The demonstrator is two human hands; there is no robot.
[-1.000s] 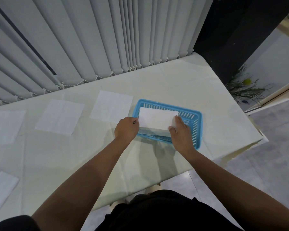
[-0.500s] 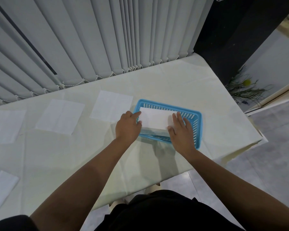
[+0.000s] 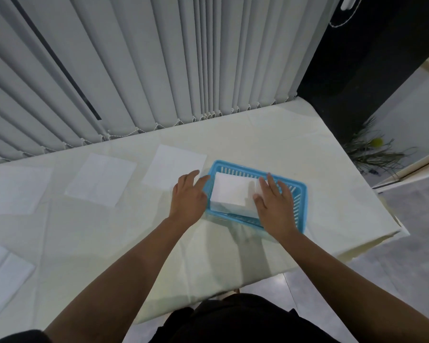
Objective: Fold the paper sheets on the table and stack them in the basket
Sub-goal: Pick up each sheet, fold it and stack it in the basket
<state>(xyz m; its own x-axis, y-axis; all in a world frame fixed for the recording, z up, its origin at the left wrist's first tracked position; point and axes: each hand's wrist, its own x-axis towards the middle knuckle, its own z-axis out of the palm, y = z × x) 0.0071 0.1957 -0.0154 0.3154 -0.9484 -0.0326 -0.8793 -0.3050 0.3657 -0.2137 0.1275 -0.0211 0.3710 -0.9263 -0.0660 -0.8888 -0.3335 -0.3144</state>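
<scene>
A blue plastic basket stands on the table right of centre. Inside it lies a stack of folded white paper. My right hand rests flat on the right end of that stack, fingers straight. My left hand is just outside the basket's left wall with its fingers spread and holds nothing. Flat unfolded sheets lie to the left: one next to the basket, another further left, a third at the left edge.
A partly folded sheet lies at the near left of the table. Vertical blinds hang right behind the far edge. The table ends just right of the basket, with floor and a plant beyond.
Both hands let go of the folded paper after setting it in the basket. My left hand opened and drew back to the left; my right hand flattened onto the stack.
</scene>
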